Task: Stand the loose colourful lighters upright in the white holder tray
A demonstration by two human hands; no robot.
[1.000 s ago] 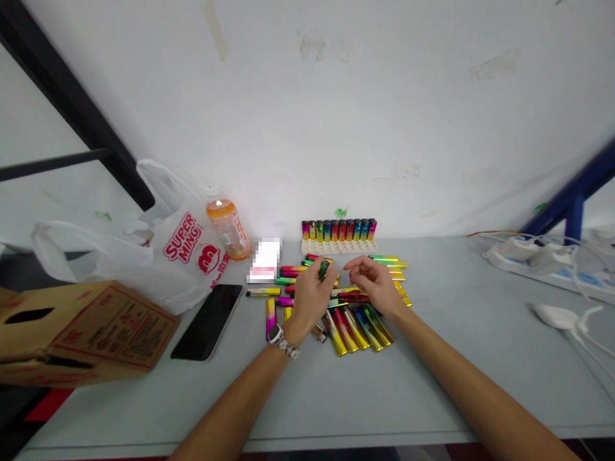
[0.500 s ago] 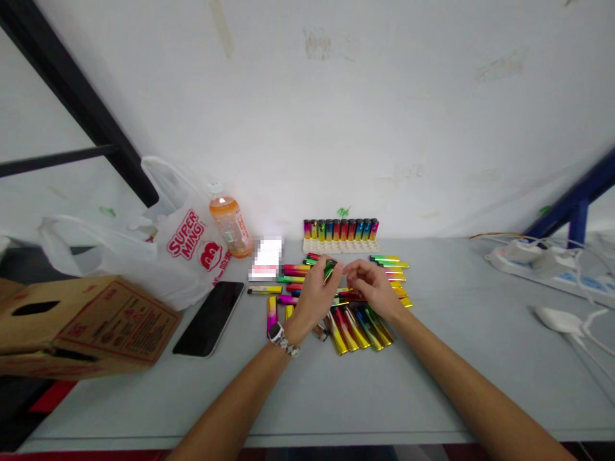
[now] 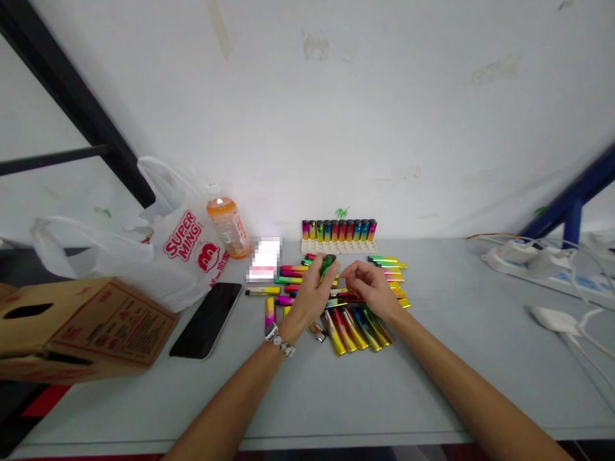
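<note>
As the green lighter (image 3: pixel 327 263) gripped in our left hand (image 3: pixel 310 296) looks light, stiff and slick, we'd pinch mid-body; alongside, our right hand (image 3: pixel 373 288) curls, contents unclear.

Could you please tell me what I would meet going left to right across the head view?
Cardboard box, black phone, blurred white rectangle, left hand holding a green lighter, right hand, white power strip.

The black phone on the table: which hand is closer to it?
Left. The left hand is to the right of the phone, over the lighters. The right hand is on that same side but farther off, past the left hand.
</note>
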